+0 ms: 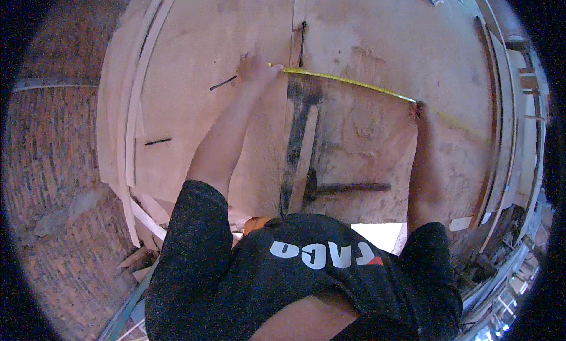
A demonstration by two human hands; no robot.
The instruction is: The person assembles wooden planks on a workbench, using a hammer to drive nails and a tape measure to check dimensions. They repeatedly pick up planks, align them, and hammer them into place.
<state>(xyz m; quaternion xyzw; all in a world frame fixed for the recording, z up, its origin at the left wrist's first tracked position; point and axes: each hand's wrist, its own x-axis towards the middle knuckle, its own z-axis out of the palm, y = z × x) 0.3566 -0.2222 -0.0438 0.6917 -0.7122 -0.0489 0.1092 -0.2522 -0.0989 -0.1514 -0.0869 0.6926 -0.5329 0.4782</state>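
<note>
A yellow tape measure (348, 80) is stretched across the brown wooden board (247, 140) in front of me. My left hand (257, 68) is closed on its left end, with the thumb against the tape. My right hand (418, 110) grips the tape further right, its fingers partly hidden in shadow. Beyond that hand a fainter, blurred stretch of tape runs toward the board's right side. A thin dark stick (223, 82) reaches to the edge of my left hand; I cannot tell whether the hand holds it.
Near me lies a hammer (352, 187), beside a narrow wooden strip (305, 146). Thin dark rods lie at the far middle (302, 44) and on the left (158, 141). Long wooden strips (137, 87) edge the board's left. A brick surface (53, 152) fills the far left.
</note>
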